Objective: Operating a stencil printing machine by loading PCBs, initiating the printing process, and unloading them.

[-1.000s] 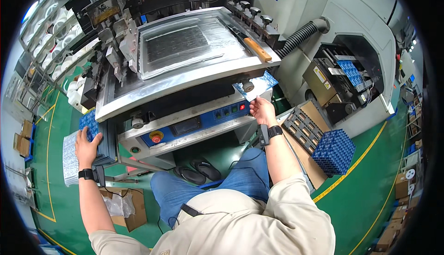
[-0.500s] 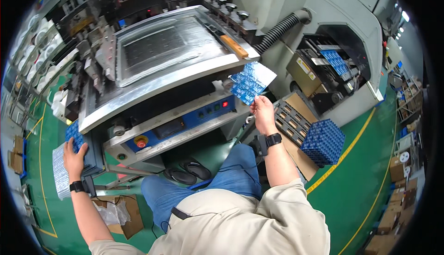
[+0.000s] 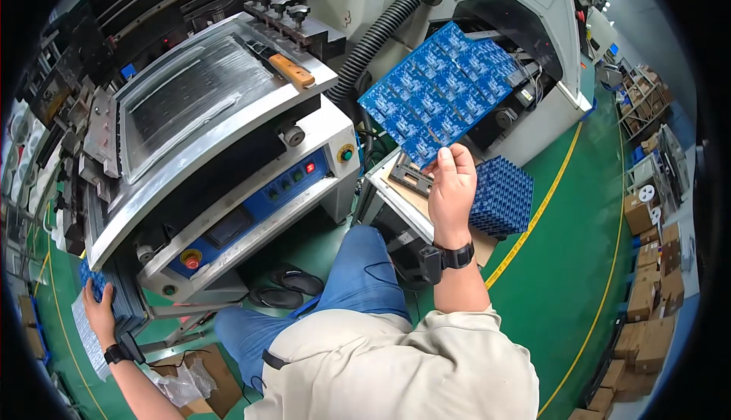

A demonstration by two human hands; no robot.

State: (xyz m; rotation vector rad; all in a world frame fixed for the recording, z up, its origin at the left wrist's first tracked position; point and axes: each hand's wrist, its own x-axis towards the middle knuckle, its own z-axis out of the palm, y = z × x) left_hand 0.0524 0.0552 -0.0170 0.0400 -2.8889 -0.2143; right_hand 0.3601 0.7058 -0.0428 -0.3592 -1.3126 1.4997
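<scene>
fingers [image 3: 445, 158] of the right hand [image 3: 454, 195] were clamped on the near corner of a blue board [image 3: 438, 92]. it had swung right, clear of the press [image 3: 205, 146], and hid part of the machine [image 3: 521, 9] behind. a blue stack [image 3: 504, 193] stood nearby; the left hand [image 3: 99, 313] lay on a pile [image 3: 128, 298], thumb apart.

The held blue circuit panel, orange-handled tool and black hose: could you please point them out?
Held blue circuit panel [image 3: 438, 89], head view: middle of its face.
Orange-handled tool [image 3: 292, 72], head view: its handle.
Black hose [image 3: 372, 39], head view: midway along its ribs.
</scene>
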